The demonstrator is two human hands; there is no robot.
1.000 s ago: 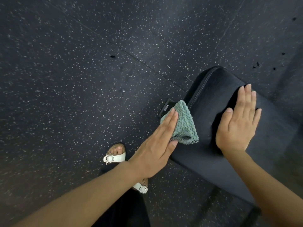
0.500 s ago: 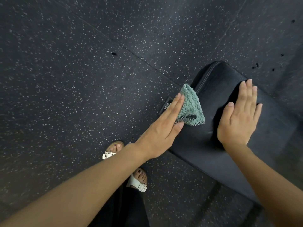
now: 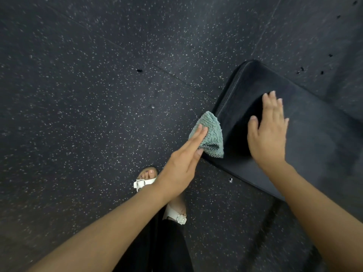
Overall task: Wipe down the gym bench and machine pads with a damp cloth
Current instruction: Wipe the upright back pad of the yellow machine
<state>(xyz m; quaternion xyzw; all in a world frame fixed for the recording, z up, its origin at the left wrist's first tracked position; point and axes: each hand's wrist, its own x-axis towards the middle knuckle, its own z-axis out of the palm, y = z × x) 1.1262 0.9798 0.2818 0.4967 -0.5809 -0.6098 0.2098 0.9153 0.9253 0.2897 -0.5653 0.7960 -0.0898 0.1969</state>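
A black padded gym bench runs from the middle of the view to the right edge, its rounded end pointing up-left. A teal textured cloth lies against the bench's left side edge. My left hand presses the cloth against that side with flat, straight fingers, thumb under the cloth's lower edge. My right hand rests flat, palm down, on top of the pad with fingers apart and nothing in it.
Dark speckled rubber floor fills the view, with tile seams running diagonally. My feet in white buckled sandals stand just left of the bench. A dark bench frame leg slants to the floor below the pad.
My left hand has slid the cloth along the bench's side edge, first toward the rounded end, then back a little. My right hand stays flat on the pad. The view has shifted slightly.
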